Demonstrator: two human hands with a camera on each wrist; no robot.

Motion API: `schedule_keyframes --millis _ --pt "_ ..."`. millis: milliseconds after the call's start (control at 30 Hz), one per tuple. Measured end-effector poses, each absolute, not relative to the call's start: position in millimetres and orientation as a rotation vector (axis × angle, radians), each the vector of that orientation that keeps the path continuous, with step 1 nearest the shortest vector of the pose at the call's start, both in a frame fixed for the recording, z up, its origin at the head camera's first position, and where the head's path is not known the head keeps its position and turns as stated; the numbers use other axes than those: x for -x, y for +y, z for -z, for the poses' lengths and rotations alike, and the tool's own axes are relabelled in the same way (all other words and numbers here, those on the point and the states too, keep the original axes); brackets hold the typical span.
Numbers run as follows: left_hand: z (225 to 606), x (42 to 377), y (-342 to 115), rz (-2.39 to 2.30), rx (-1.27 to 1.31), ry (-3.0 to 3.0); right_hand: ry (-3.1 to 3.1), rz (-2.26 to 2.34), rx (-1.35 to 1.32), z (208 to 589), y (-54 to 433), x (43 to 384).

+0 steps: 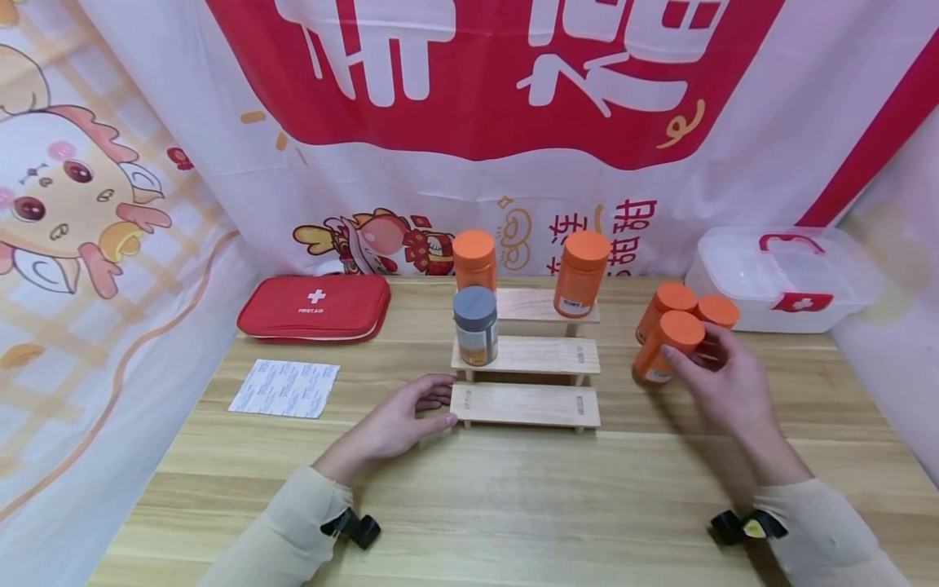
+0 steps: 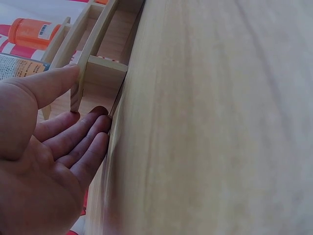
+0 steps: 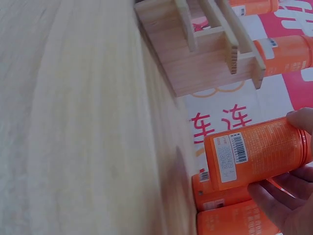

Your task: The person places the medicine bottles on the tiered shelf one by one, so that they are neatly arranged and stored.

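Observation:
A three-step wooden stand [image 1: 528, 405] stands mid-table. My left hand [image 1: 407, 417] holds the left end of its lowest step, the thumb at the front corner and fingers behind. My right hand [image 1: 729, 383] grips an orange bottle [image 3: 254, 152] between thumb and fingers. That bottle leans slightly; I cannot tell whether its base touches the table. Behind it stand two more orange bottles, one [image 1: 653, 314] left and one [image 1: 722, 311] right. On the top step are an orange bottle [image 1: 475, 257] at left and another [image 1: 581, 273] at right. A grey-lidded bottle [image 1: 475, 326] sits on the middle step's left.
A red first-aid pouch [image 1: 315, 308] lies at the back left, with a white printed sheet [image 1: 284, 389] in front of it. At the back right is a clear plastic box [image 1: 785, 281] with a red handle. A printed cloth [image 1: 469, 187] hangs behind the table.

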State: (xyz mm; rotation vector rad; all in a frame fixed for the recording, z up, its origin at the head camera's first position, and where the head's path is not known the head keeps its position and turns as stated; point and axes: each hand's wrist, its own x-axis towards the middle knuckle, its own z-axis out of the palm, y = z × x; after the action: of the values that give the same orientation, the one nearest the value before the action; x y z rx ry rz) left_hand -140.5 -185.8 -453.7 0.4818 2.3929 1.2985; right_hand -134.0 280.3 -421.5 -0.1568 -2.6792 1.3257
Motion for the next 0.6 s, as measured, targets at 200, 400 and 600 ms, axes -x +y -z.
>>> schedule_keyframes --millis 200,400,600 --pt "453.9 140.4 -185.9 -1.297 -0.482 2.398 -2.647 -1.327 0.147 414.5 275.5 130.9" --pt "454.0 140.2 -186.1 -1.301 -0.484 2.392 -2.612 -1.303 0.135 407.6 271.0 129.4" --pt "453.3 140.2 -185.5 -1.309 -0.480 2.384 -2.562 -1.302 0.106 399.6 266.3 128.3"
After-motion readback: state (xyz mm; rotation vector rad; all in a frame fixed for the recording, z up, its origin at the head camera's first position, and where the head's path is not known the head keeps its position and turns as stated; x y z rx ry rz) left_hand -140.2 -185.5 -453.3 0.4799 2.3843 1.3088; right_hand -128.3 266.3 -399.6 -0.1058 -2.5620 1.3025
